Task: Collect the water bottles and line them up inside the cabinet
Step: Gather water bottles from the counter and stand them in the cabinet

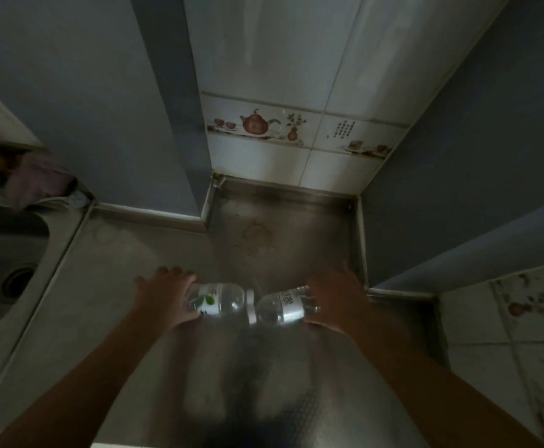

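Over the dim, scuffed stainless-steel counter (141, 318), the left hand (167, 295) grips the base end of a clear plastic water bottle with a white label bearing green leaves (215, 300), fingers curled over its far side and mostly hidden. The right hand (335, 302) wraps the base of a second clear plastic bottle with a white printed label (280, 307); its print is too blurred to read. Both bottles lie sideways, white caps meeting at centre. At nine o'clock a round steel sink (8, 263) is cut off by the edge; at ten o'clock crumpled cloth (37, 182) blurs. At twelve o'clock, white wall tiles with a teapot border (264, 124)
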